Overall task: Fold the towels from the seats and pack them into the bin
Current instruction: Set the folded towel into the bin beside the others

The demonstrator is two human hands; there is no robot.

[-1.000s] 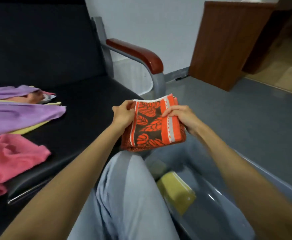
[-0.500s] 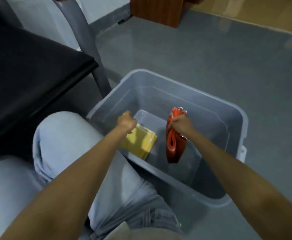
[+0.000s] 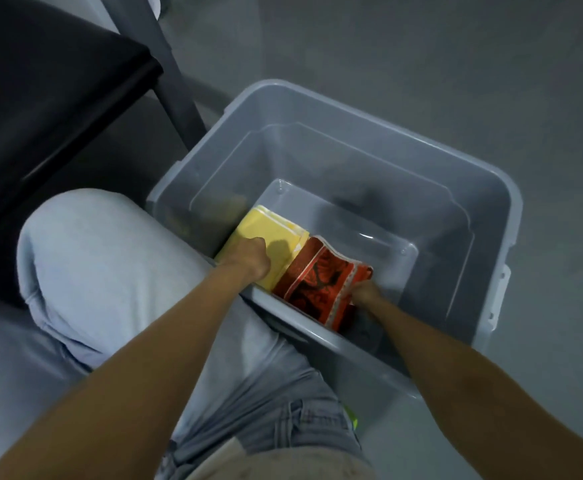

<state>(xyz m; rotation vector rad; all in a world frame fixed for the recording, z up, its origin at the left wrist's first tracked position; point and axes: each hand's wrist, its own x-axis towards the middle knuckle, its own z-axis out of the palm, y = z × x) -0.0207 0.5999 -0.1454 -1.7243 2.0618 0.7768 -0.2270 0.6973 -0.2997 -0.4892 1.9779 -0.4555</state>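
A grey translucent plastic bin [image 3: 484, 174] stands on the floor beside my knee. Inside, against its near wall, a folded yellow towel [image 3: 266, 226] lies flat. Right of it lies a folded orange towel with a dark leaf pattern [image 3: 317, 282], touching the yellow one. My left hand [image 3: 248, 259] is a closed fist pressing down on the yellow towel. My right hand [image 3: 364, 292] is low in the bin, its fingers closed on the orange towel's right edge. The near bin wall hides part of both towels.
A black seat [image 3: 41, 98] with a grey metal leg [image 3: 176, 91] is at the upper left, next to the bin. My knee in light jeans [image 3: 103, 271] presses against the bin's near wall. Grey floor [image 3: 421, 46] surrounds the bin.
One second ago both hands held the folded orange towel above the seat. My right hand has carried it down into the bin beside the yellow towel, and my left fist has dropped onto the yellow towel.
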